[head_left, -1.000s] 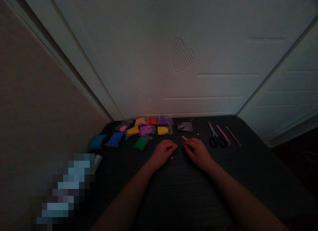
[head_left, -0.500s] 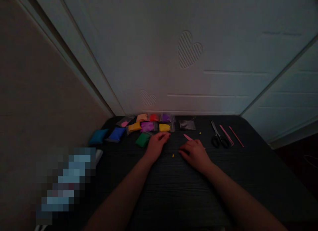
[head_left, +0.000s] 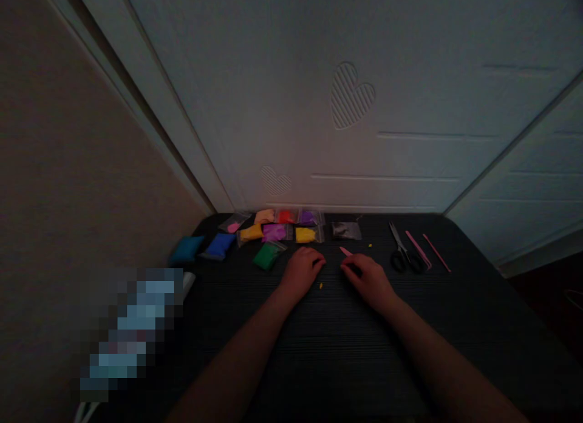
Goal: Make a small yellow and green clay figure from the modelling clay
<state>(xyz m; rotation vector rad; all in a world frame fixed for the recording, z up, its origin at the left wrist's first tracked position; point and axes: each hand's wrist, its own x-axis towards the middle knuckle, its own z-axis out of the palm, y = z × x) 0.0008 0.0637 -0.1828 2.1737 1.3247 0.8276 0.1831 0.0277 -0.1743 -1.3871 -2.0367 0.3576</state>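
My left hand (head_left: 302,272) rests low over the dark table with fingers curled and thumb tip meeting the forefinger. Whatever is in that pinch, if anything, is too small to make out. Across a small gap, my right hand (head_left: 368,281) is closed in a similar pinch, its contents also hidden. The tip of a pink modelling tool (head_left: 346,251) shows just beyond the right fingers; the hand covers the rest. Between the hands, a little nearer to me, lies a tiny yellow piece (head_left: 320,286). A green clay packet (head_left: 268,255) is left of my left hand.
Further back are several bagged clays, including a yellow packet (head_left: 306,235) and a dark grey packet (head_left: 346,230). Blue packets (head_left: 219,246) lie left. Scissors (head_left: 402,250), pink tweezers (head_left: 418,249) and a thin pink stick (head_left: 436,252) lie right. A white panel (head_left: 291,107) borders the table's back.
My left hand has drawn back from the yellow packet toward me, uncovering more of the green packet. My right fingers have come together in a pinch. The view has shifted slightly.
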